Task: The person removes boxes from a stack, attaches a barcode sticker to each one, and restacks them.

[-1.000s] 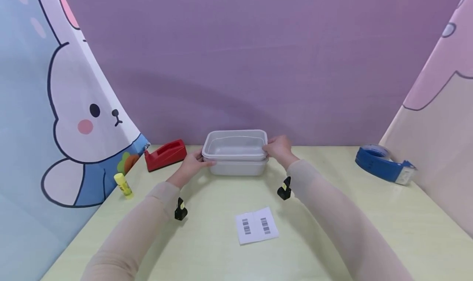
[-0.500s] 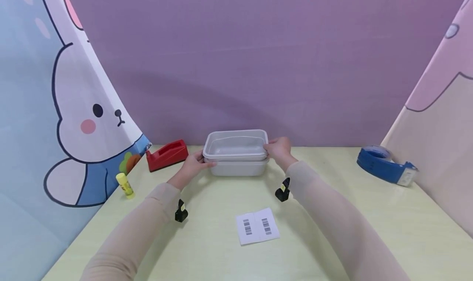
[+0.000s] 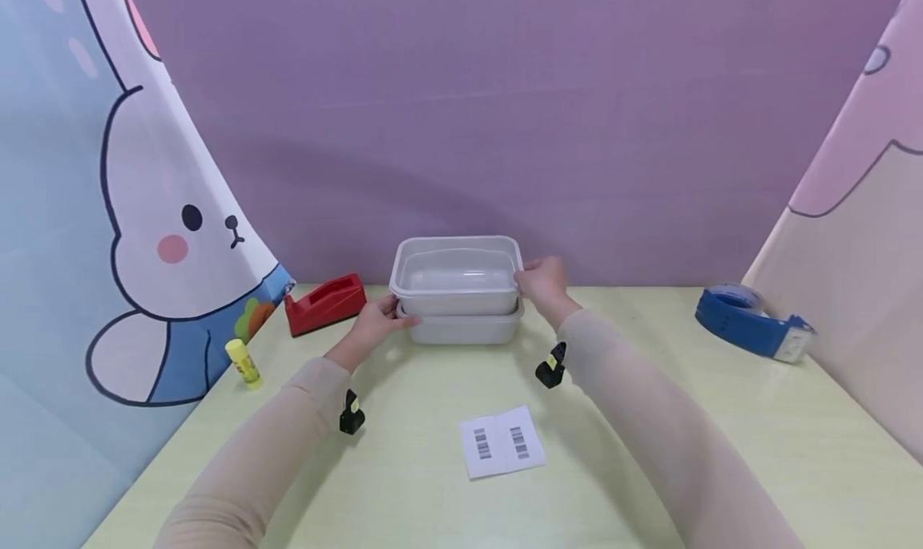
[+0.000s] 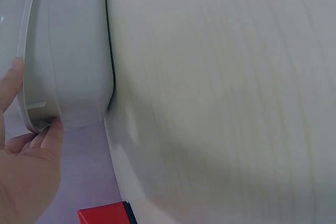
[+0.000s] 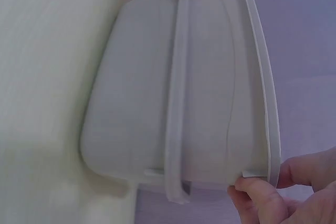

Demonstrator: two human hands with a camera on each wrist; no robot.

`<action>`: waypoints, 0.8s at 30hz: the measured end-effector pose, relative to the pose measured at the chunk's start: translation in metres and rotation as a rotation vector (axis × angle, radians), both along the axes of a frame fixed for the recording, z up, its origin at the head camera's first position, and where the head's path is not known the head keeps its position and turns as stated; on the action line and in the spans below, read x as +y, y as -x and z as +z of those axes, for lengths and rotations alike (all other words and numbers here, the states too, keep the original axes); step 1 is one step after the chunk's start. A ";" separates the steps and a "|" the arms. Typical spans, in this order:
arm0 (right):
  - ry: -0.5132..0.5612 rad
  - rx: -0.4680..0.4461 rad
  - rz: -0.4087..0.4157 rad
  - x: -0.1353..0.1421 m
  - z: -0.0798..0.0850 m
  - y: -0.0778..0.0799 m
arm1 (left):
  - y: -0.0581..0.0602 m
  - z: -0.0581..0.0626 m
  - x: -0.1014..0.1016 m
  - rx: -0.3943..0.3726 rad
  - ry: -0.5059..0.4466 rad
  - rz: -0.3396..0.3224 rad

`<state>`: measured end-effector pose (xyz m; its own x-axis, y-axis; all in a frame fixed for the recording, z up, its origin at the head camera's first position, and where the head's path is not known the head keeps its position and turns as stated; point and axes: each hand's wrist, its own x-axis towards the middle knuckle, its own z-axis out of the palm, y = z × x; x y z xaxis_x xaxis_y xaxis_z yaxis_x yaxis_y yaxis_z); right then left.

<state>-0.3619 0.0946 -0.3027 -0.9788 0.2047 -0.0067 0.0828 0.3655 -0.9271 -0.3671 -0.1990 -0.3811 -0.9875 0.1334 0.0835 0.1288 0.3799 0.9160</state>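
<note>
Two whitish plastic containers are nested at the back of the table. The upper container (image 3: 456, 302) stands partly raised out of the lower container (image 3: 461, 330), which sits on the tabletop. My right hand (image 3: 546, 287) pinches the upper one's rim at its right end; in the right wrist view thumb and fingers (image 5: 262, 195) grip that rim corner. With my left hand (image 3: 372, 328) I hold the lower container's rim at the left, and the left wrist view shows the thumb above the rim and fingers (image 4: 52, 139) beneath it.
A red tape dispenser (image 3: 326, 304) and a yellow glue stick (image 3: 243, 363) are at the left. Near the right edge lies a blue tape dispenser (image 3: 750, 322). A white paper with barcodes (image 3: 502, 442) lies in front. Behind the table hangs a purple backdrop (image 3: 505, 116).
The upper container has risen out of the lower one, lifted by my right hand. The left hand and the lower container have stayed nearly in place.
</note>
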 end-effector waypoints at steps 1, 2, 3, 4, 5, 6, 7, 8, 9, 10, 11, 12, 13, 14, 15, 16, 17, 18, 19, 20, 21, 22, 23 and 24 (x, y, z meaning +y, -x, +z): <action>0.004 0.007 0.000 0.000 0.003 -0.001 | 0.000 0.000 0.000 -0.003 0.005 0.002; 0.013 0.014 0.000 0.000 0.007 -0.001 | -0.001 0.001 0.000 -0.008 0.009 0.003; 0.018 0.020 0.005 0.000 0.010 -0.001 | -0.001 0.001 -0.001 -0.012 0.012 0.004; 0.018 0.026 0.009 0.000 0.012 -0.001 | -0.001 0.002 -0.001 -0.016 0.017 0.006; 0.024 0.035 0.014 0.001 0.015 -0.001 | -0.002 0.002 -0.001 -0.020 0.020 0.008; 0.029 0.041 0.014 0.002 0.018 -0.002 | -0.002 0.003 -0.001 -0.022 0.020 0.003; 0.034 0.049 0.018 0.002 0.020 -0.002 | -0.002 0.003 -0.001 -0.024 0.023 0.002; 0.037 0.055 0.020 0.004 0.023 -0.002 | -0.002 0.004 -0.002 -0.028 0.027 0.004; 0.038 0.060 0.020 0.005 0.025 -0.003 | -0.002 0.004 -0.003 -0.029 0.034 0.002; 0.041 0.064 0.017 0.007 0.027 -0.003 | -0.003 0.004 -0.003 -0.033 0.038 0.001; 0.046 0.066 0.013 0.008 0.030 -0.004 | -0.003 0.005 -0.004 -0.036 0.044 -0.002; 0.049 0.065 0.010 0.010 0.032 -0.004 | -0.003 0.005 -0.005 -0.037 0.055 0.000; 0.061 0.065 0.011 0.013 0.034 -0.005 | -0.004 0.006 -0.006 -0.041 0.061 0.005; 0.065 0.063 0.011 0.015 0.035 -0.006 | -0.005 0.006 -0.007 -0.042 0.062 0.006; 0.065 0.059 0.011 0.018 0.037 -0.006 | -0.006 0.007 -0.007 -0.041 0.062 0.006; 0.069 0.054 0.010 0.021 0.038 -0.007 | -0.006 0.007 -0.008 -0.042 0.059 0.008; 0.070 0.048 0.008 0.025 0.040 -0.009 | -0.006 0.007 -0.009 -0.037 0.059 0.004; 0.070 0.041 0.007 0.029 0.041 -0.010 | -0.007 0.007 -0.010 -0.035 0.056 0.002; 0.070 0.037 0.006 0.032 0.042 -0.011 | -0.007 0.007 -0.011 -0.036 0.050 0.003; 0.054 0.027 0.004 0.036 0.043 -0.012 | -0.007 0.007 -0.012 -0.034 0.048 0.001; 0.043 0.024 0.002 0.040 0.044 -0.014 | -0.008 0.006 -0.013 -0.037 0.049 0.000; 0.035 0.021 -0.001 0.044 0.045 -0.014 | -0.008 0.006 -0.013 -0.044 0.053 0.003; 0.023 0.017 0.000 0.049 0.045 -0.015 | -0.009 0.006 -0.014 -0.050 0.055 0.006; 0.013 0.014 -0.002 0.053 0.045 -0.016 | -0.009 0.006 -0.014 -0.056 0.056 0.010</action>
